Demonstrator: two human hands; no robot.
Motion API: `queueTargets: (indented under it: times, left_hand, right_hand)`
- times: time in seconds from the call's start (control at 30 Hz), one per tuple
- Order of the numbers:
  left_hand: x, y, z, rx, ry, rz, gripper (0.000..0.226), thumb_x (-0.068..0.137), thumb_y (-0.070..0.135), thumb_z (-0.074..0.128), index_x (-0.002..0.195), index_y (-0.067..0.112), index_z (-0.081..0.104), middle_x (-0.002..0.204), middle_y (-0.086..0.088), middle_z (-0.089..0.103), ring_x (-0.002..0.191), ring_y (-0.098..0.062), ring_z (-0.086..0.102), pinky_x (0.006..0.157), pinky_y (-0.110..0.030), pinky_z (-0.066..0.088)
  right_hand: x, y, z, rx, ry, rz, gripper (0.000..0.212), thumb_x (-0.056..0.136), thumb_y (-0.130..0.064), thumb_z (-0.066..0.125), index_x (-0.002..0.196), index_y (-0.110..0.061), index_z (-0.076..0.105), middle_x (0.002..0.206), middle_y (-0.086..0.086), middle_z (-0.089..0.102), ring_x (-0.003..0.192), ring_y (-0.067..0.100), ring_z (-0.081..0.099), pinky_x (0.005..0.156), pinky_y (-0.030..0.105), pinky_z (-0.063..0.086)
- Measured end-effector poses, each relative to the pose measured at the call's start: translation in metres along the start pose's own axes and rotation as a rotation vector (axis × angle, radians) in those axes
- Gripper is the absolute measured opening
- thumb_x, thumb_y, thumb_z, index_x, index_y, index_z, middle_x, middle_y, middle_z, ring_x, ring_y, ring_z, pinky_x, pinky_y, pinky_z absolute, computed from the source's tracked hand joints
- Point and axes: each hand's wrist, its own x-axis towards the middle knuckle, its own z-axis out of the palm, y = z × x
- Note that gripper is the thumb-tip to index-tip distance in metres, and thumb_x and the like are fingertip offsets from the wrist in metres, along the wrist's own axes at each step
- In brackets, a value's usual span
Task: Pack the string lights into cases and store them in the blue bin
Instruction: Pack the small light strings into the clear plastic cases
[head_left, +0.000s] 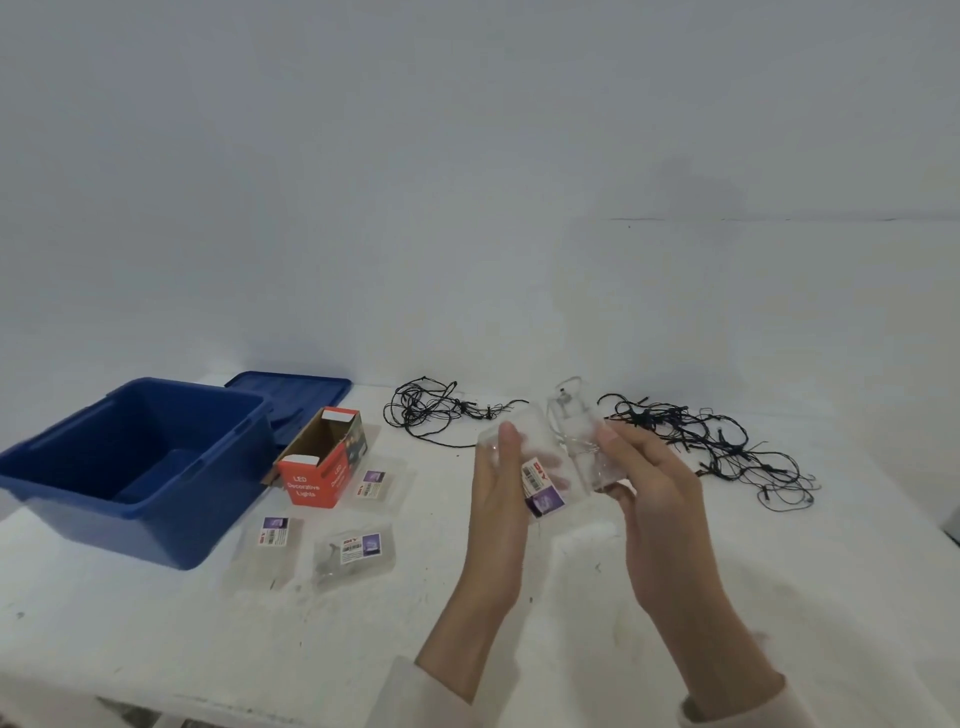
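**Two hands, one clear case**

Both the left hand (501, 486) and the right hand (649, 483) grip a clear case (543, 480) (labelled, with fine wire showing through it) above the white table (311, 649), fingers curled round its sides. Black string lights lie along the far side: a smaller tangle (431, 408) just beyond the hands and a larger tangle (717, 447) to the right. Bare tabletop spreads near the wrists. At the left the blue bin (156, 530) stands open, with its lid (291, 395) behind it. Beside it lies an orange box (322, 462), open-ended, and nearer are three flat clear packets (265, 551).
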Motion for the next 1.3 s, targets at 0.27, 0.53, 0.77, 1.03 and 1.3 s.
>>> queueTargets:
  times: [0.27,0.53,0.77,1.03,1.3]
  left_hand:
    - [-0.004,0.005,0.012,-0.027,0.013,0.032,0.051,0.082,0.060,0.038,0.109,0.019,0.053,0.085,0.002,0.071,0.078,-0.015,0.068,0.072,-0.028,0.054]
    - [-0.012,0.005,0.014,-0.041,0.028,0.041,0.055,0.078,0.061,0.041,0.108,0.016,0.050,0.091,-0.001,0.067,0.084,-0.017,0.067,0.071,-0.027,0.054]
    - [-0.010,0.009,0.007,0.019,0.049,0.019,0.049,0.084,0.059,0.037,0.110,0.020,0.055,0.103,-0.002,0.067,0.090,-0.018,0.068,0.065,-0.025,0.055]
    - [-0.012,0.013,0.002,0.055,0.057,0.038,0.043,0.090,0.053,0.038,0.107,0.016,0.053,0.099,-0.009,0.064,0.092,-0.024,0.067,0.054,-0.019,0.052]
    - [-0.015,0.003,0.003,0.035,0.128,-0.042,0.041,0.090,0.054,0.043,0.107,0.018,0.050,0.106,-0.019,0.064,0.093,-0.031,0.068,0.066,-0.034,0.057]
  right_hand:
    - [-0.003,-0.003,-0.003,-0.058,0.011,0.004,0.011,0.081,-0.015,0.067,0.090,-0.007,0.069,0.076,0.004,0.070,0.075,0.022,0.061,0.075,0.038,0.045]
    - [-0.008,-0.003,-0.006,-0.131,-0.007,-0.034,0.004,0.082,-0.009,0.067,0.080,-0.012,0.067,0.072,0.000,0.068,0.070,0.014,0.060,0.070,0.027,0.046]
    - [-0.010,-0.007,-0.009,-0.228,-0.177,-0.037,0.014,0.079,-0.007,0.069,0.066,-0.010,0.063,0.061,-0.004,0.062,0.060,0.010,0.055,0.070,0.030,0.044]
    - [-0.004,-0.004,-0.013,-0.264,-0.307,0.031,0.009,0.080,-0.009,0.068,0.072,-0.005,0.069,0.065,0.007,0.062,0.064,0.016,0.054,0.068,0.030,0.046]
    - [-0.011,0.013,-0.005,-0.730,-0.225,-0.254,0.018,0.090,-0.014,0.059,0.089,-0.025,0.073,0.078,0.003,0.058,0.076,0.012,0.053,0.063,0.014,0.040]
